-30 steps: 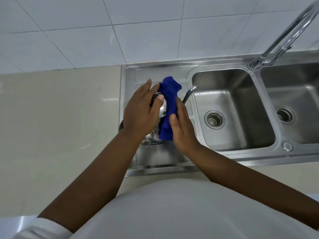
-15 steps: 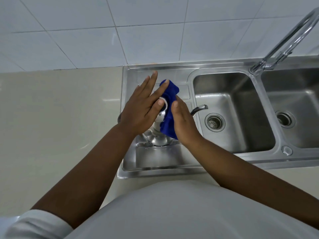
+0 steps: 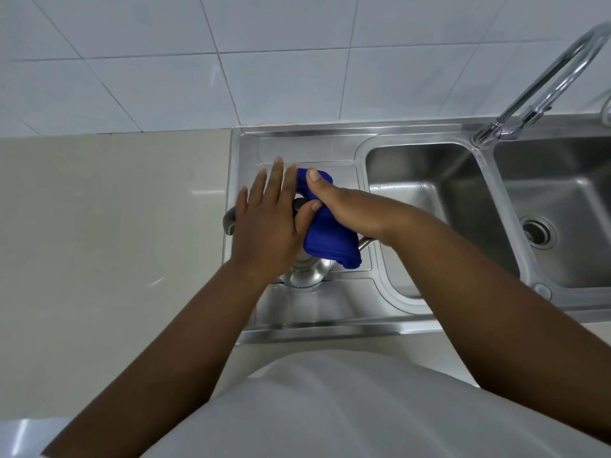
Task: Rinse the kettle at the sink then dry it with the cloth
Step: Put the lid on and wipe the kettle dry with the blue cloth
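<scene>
A shiny steel kettle stands on the sink's drainboard, mostly hidden under both hands. Only its lower body, a bit of handle at the left and part of the spout at the right show. My left hand lies flat on the kettle's top and left side, fingers spread and straight. My right hand presses a blue cloth against the kettle's top and right side, thumb over the cloth's far end.
A double steel sink lies to the right, with the near basin and its drain, and a second basin beyond. A tall curved tap rises at the back right. Beige countertop spreads left; white wall tiles stand behind.
My right hand has swung with the cloth from the kettle's near right side up over its top. My left hand has shifted slightly left, fingers stretched out. The kettle has turned, its spout now lower right.
</scene>
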`<state>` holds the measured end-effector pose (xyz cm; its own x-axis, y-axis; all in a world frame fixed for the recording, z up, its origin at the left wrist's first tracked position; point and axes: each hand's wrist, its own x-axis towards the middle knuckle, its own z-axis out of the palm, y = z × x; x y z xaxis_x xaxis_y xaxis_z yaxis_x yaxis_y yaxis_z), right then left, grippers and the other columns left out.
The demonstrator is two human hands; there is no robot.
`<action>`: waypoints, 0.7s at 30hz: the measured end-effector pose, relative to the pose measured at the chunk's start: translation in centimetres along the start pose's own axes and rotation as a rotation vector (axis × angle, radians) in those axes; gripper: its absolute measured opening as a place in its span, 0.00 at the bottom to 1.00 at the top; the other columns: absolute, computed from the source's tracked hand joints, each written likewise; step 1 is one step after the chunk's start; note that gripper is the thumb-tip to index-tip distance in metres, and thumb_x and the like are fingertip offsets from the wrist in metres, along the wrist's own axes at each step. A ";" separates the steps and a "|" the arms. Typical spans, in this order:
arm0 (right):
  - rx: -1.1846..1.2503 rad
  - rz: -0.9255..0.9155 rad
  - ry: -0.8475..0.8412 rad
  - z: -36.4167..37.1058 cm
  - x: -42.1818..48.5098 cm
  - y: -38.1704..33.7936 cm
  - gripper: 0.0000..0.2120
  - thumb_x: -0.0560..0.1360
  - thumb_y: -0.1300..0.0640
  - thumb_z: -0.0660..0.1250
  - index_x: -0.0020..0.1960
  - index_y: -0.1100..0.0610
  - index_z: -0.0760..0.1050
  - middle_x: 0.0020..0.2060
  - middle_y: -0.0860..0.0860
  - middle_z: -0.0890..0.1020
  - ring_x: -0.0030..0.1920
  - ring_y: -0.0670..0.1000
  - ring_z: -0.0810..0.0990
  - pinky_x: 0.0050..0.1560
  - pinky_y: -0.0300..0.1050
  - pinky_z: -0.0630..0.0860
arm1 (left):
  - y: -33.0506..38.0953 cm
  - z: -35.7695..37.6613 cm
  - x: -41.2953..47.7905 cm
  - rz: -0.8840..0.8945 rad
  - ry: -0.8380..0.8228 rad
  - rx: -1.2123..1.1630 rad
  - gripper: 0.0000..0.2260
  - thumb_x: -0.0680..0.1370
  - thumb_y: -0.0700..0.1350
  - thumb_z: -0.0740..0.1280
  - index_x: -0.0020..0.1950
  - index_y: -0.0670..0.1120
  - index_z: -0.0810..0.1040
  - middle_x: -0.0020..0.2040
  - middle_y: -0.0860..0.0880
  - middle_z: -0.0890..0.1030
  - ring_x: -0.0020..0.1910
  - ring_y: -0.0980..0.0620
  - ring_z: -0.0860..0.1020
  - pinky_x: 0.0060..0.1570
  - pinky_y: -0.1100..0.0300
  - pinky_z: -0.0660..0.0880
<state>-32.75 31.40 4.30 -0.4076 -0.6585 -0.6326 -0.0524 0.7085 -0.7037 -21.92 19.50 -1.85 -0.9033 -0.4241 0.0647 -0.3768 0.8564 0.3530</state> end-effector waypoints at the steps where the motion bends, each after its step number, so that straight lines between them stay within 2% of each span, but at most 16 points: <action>1: -0.015 0.051 -0.018 -0.4 0.4 0.1 0.39 0.72 0.23 0.43 0.69 0.43 0.73 0.65 0.50 0.78 0.65 0.53 0.77 0.71 0.55 0.68 | 0.6 0.3 -0.3 -0.065 -0.026 -0.091 0.35 0.77 0.65 0.40 0.79 0.48 0.52 0.80 0.48 0.54 0.79 0.46 0.52 0.76 0.44 0.48; 4: 0.032 0.057 -0.103 -1.4 2.2 1.4 0.42 0.70 0.21 0.46 0.65 0.49 0.76 0.61 0.53 0.82 0.61 0.52 0.81 0.70 0.53 0.71 | 0.8 0.8 -0.2 -0.099 -0.014 -0.251 0.34 0.76 0.63 0.40 0.79 0.47 0.52 0.80 0.50 0.54 0.79 0.51 0.48 0.76 0.47 0.39; 7: 0.190 -0.005 -0.203 -2.2 3.7 2.9 0.40 0.74 0.25 0.47 0.70 0.52 0.71 0.63 0.52 0.81 0.64 0.50 0.80 0.72 0.51 0.71 | 0.0 0.4 0.4 -0.033 -0.018 -0.280 0.33 0.76 0.62 0.41 0.79 0.50 0.53 0.80 0.51 0.54 0.79 0.53 0.46 0.75 0.52 0.35; 11: 0.256 -0.138 -0.247 -2.0 3.8 3.9 0.40 0.74 0.25 0.43 0.78 0.45 0.61 0.73 0.45 0.73 0.71 0.45 0.72 0.76 0.49 0.63 | -1.3 -0.5 1.4 0.078 -0.112 -0.362 0.32 0.76 0.61 0.44 0.78 0.51 0.53 0.80 0.54 0.54 0.79 0.56 0.46 0.76 0.53 0.35; 13: 0.300 -0.226 -0.228 -1.2 3.5 4.3 0.42 0.72 0.23 0.43 0.79 0.45 0.58 0.77 0.42 0.66 0.75 0.41 0.66 0.78 0.47 0.59 | -2.1 -0.7 1.6 0.146 -0.142 -0.365 0.31 0.77 0.58 0.46 0.79 0.51 0.52 0.79 0.54 0.53 0.79 0.57 0.45 0.76 0.52 0.37; 15: 0.346 -0.290 -0.216 -0.4 3.5 4.9 0.43 0.71 0.23 0.43 0.79 0.44 0.57 0.78 0.41 0.64 0.75 0.41 0.65 0.76 0.45 0.60 | -2.5 -0.8 1.8 0.196 -0.162 -0.372 0.31 0.77 0.56 0.47 0.79 0.49 0.49 0.80 0.53 0.52 0.79 0.56 0.43 0.76 0.52 0.37; 18: 0.369 -0.268 -0.094 1.0 4.3 6.4 0.36 0.72 0.25 0.45 0.76 0.39 0.63 0.72 0.44 0.73 0.70 0.45 0.73 0.71 0.47 0.69 | -2.2 -1.2 2.0 0.164 -0.187 -0.378 0.33 0.75 0.54 0.48 0.79 0.47 0.46 0.80 0.51 0.49 0.79 0.55 0.40 0.77 0.51 0.37; 21: 0.419 -0.123 -0.001 2.6 5.9 8.5 0.40 0.69 0.24 0.47 0.72 0.44 0.69 0.63 0.49 0.80 0.62 0.48 0.79 0.69 0.51 0.71 | -1.0 -1.1 1.7 -0.014 -0.128 -0.281 0.34 0.75 0.56 0.50 0.79 0.46 0.48 0.80 0.49 0.48 0.79 0.52 0.42 0.78 0.50 0.42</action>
<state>-33.26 32.86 -6.21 -0.4204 -0.7318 -0.5364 0.2746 0.4608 -0.8439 -22.83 17.56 -1.08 -0.9237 -0.3794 -0.0542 -0.3342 0.7281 0.5984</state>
